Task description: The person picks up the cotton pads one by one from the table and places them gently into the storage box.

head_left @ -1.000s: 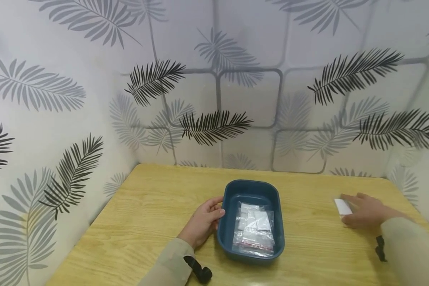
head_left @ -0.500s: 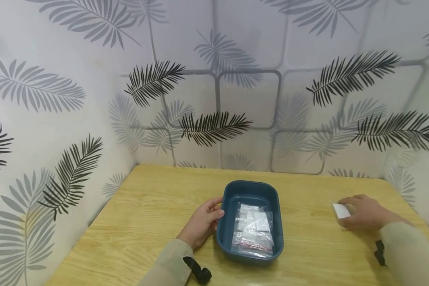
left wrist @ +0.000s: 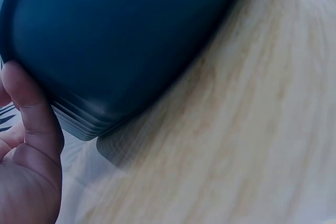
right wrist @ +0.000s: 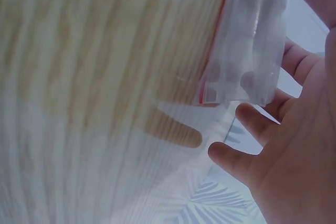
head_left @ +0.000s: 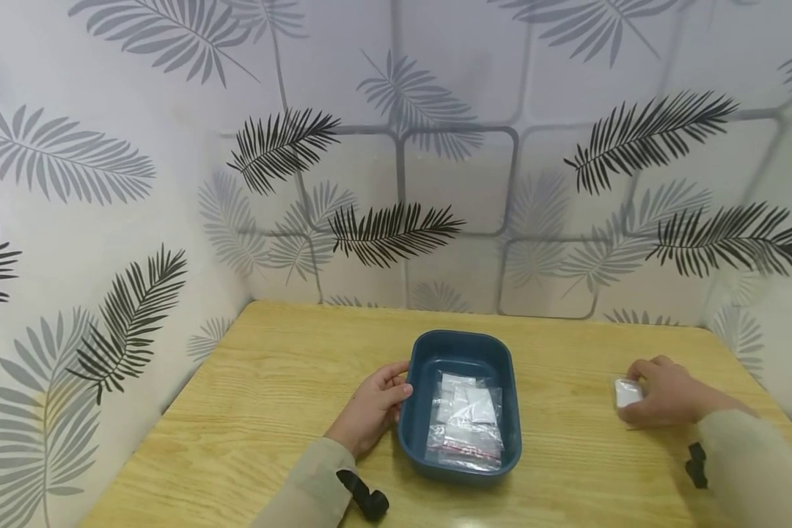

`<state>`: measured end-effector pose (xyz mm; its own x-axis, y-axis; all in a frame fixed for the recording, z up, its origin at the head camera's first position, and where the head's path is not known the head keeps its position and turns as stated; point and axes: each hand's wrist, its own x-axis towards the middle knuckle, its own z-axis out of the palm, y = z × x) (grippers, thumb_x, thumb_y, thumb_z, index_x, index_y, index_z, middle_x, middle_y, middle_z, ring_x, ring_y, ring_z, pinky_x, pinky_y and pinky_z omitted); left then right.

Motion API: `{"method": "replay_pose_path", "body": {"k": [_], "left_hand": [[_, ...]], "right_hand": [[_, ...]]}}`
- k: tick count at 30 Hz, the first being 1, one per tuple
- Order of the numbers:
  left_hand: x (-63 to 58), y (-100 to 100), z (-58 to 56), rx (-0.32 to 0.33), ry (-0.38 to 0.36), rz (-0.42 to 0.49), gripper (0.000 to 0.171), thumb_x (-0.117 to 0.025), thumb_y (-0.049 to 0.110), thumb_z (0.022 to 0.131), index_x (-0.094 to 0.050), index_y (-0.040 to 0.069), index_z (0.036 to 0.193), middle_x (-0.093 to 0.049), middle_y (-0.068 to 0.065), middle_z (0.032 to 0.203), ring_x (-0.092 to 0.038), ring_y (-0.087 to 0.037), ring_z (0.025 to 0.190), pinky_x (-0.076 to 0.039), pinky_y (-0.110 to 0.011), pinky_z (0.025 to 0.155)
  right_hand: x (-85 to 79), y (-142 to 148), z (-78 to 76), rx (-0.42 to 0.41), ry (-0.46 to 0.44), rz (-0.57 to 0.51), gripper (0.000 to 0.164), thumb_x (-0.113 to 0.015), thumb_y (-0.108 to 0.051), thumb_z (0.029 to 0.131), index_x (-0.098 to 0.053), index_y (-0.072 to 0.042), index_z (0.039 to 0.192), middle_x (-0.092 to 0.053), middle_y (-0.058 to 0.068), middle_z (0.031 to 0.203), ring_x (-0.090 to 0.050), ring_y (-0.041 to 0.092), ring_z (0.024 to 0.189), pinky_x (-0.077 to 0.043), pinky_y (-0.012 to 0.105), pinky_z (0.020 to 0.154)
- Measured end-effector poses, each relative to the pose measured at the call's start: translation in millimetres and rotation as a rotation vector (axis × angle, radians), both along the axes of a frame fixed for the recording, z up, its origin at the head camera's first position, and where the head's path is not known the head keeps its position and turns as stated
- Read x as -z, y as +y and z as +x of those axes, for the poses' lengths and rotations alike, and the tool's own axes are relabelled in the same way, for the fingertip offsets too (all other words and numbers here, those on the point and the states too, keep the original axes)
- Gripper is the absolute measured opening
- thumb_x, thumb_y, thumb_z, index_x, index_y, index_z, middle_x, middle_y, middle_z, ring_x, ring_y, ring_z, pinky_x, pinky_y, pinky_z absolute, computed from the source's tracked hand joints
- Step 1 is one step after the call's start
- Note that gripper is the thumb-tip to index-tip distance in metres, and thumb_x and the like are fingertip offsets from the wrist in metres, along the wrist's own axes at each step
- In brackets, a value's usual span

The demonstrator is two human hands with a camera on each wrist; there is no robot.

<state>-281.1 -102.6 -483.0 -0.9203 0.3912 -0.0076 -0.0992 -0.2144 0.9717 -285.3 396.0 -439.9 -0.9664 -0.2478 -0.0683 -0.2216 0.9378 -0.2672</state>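
Note:
A dark blue plastic tub (head_left: 468,345) stands near the middle of the wooden table, with several clear zip-lock bags (head_left: 465,425) holding white pieces inside. At its left side, my left hand (head_left: 372,403) holds the rim; in the left wrist view the thumb (left wrist: 31,108) lies against the tub wall (left wrist: 115,35), and the other fingers are mostly cut off. Far to the right, my right hand (head_left: 666,394) pinches a small zip-lock bag (head_left: 628,394) with white contents, low over the table. The right wrist view shows the bag's red seal strip (right wrist: 212,51).
The wooden table (head_left: 290,381) reaches back to a wall (head_left: 462,183) with leaf patterns. Another patterned wall (head_left: 72,257) borders its left side. Black straps (head_left: 363,495) circle both sleeved wrists.
My right hand has shifted slightly left and nearer, and the small bag has turned a little in its fingers. The left hand and the tub keep their places.

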Motion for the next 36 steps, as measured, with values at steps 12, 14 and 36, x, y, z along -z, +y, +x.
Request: {"method": "replay_pose_path", "body": {"k": [12, 14, 36], "left_hand": [[0.2, -1, -0.4, 0.015, 0.021, 0.015, 0.052, -0.055, 0.004, 0.103, -0.039, 0.001, 0.153, -0.053, -0.011, 0.107, -0.056, -0.014, 0.075, -0.048, -0.024, 0.059], [-0.6, -1, 0.7, 0.020, 0.025, 0.017, 0.053, -0.054, 0.003, 0.103, -0.038, 0.000, 0.153, -0.053, -0.011, 0.107, -0.056, -0.014, 0.075, -0.049, -0.024, 0.059], [-2.6, 2, 2.5, 0.016, 0.014, 0.011, 0.051, -0.053, 0.003, 0.103, -0.039, -0.001, 0.152, -0.053, -0.012, 0.106, -0.055, -0.015, 0.076, -0.048, -0.024, 0.059]], "right_hand": [[0.8, -14, 0.9, -0.005, 0.011, -0.028, 0.071, -0.087, -0.050, 0.070, -0.062, -0.003, 0.118, -0.053, 0.029, 0.123, -0.050, 0.045, 0.105, -0.048, 0.055, 0.081], [2.2, -13, 0.7, -0.011, 0.010, -0.030, 0.073, -0.086, -0.050, 0.072, -0.063, -0.002, 0.121, -0.051, 0.033, 0.129, -0.048, 0.052, 0.112, -0.045, 0.063, 0.087], [8.1, -8, 4.4, -0.052, 0.120, 0.047, 0.064, -0.085, -0.045, 0.071, -0.068, 0.004, 0.107, -0.058, 0.024, 0.112, -0.055, 0.044, 0.103, -0.046, 0.062, 0.087]]}}
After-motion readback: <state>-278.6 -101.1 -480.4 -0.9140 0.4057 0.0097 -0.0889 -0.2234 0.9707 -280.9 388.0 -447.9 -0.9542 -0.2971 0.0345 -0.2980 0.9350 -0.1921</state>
